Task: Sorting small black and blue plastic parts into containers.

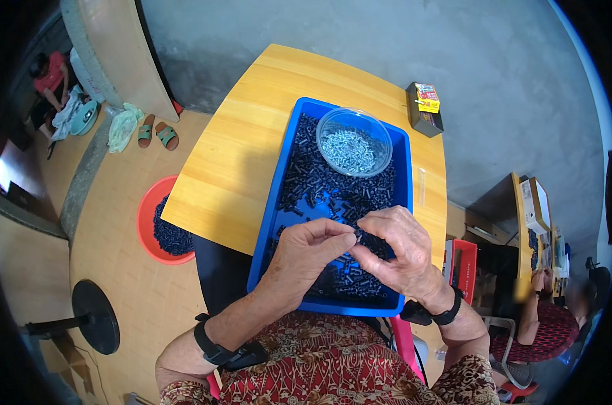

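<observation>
My left hand [311,255] and my right hand [402,251] meet above the near half of a blue tray [262,250]. Thumb and forefinger are pinched on each hand, with the fingertips almost touching. Whatever sits between them is too small and too covered to name. Many short dark cylindrical pieces [302,175] fill much of the tray, and its blue bottom shows in patches below the hands. On the pieces at the tray's far end rests a clear round tub [319,145] holding tiny shiny metal parts [348,151].
The tray lies on a yellow wooden table [231,155]; a dark box [424,121] stands at its far right corner. An orange-red basin [144,226] of dark pieces is on the floor at left. Two other people sit nearby, a seated person [52,81] far left and another [542,334] at right.
</observation>
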`<state>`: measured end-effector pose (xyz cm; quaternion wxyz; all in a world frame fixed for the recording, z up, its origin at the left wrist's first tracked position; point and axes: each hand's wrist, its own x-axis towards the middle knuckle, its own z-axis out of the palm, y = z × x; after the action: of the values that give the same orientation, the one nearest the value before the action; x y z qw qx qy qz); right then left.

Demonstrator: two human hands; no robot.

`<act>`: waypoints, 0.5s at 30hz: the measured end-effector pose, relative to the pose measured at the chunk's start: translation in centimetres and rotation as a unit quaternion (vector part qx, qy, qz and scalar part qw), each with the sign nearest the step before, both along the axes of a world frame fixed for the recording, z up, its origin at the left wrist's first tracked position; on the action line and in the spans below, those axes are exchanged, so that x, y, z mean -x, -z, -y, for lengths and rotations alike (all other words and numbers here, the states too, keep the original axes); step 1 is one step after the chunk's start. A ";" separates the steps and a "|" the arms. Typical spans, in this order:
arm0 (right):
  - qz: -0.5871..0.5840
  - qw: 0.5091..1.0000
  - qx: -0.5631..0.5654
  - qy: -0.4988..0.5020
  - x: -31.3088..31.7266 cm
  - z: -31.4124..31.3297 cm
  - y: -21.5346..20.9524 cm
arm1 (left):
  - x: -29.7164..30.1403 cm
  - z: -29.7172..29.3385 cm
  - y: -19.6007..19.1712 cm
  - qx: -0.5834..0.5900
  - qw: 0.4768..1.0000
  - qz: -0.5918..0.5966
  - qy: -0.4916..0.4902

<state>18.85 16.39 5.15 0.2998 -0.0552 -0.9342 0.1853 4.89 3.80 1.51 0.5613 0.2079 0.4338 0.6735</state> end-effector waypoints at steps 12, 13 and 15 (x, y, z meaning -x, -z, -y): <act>-0.033 0.995 0.095 0.012 -0.3 0.0 0.7 | 0.2 -0.2 -0.1 0.027 0.999 -0.024 0.039; -0.033 0.995 0.095 0.013 -0.3 -0.1 0.7 | 0.1 -0.3 0.0 0.027 0.999 -0.024 0.040; -0.032 0.996 0.080 0.015 -0.3 -0.1 0.8 | 0.1 -0.3 0.1 0.008 0.998 -0.033 0.044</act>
<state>19.18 16.47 4.30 0.3270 -0.0867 -0.9053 0.2571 4.80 4.08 1.45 0.5771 0.2444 0.4480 0.6375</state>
